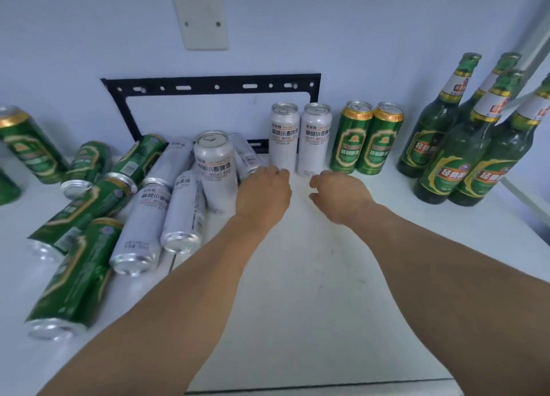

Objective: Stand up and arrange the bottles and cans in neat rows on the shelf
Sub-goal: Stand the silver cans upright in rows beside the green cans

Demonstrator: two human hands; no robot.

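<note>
Two white cans (284,138) and two green cans (351,136) stand in a row against the back wall. Several green bottles (464,145) stand upright at the right. One white can (215,169) stands upright among several white cans (140,226) and green cans (80,214) lying on their sides at the left. My left hand (262,192) hovers just right of that upright can, fingers loosely curled, holding nothing. My right hand (339,194) hangs in front of the standing row, fingers loosely curled and empty.
The white shelf surface (297,276) stretches from the front edge to the wall. A black metal bracket (208,81) and a white cover plate (201,20) are fixed to the back wall. Another green can (29,145) stands tilted at the far left.
</note>
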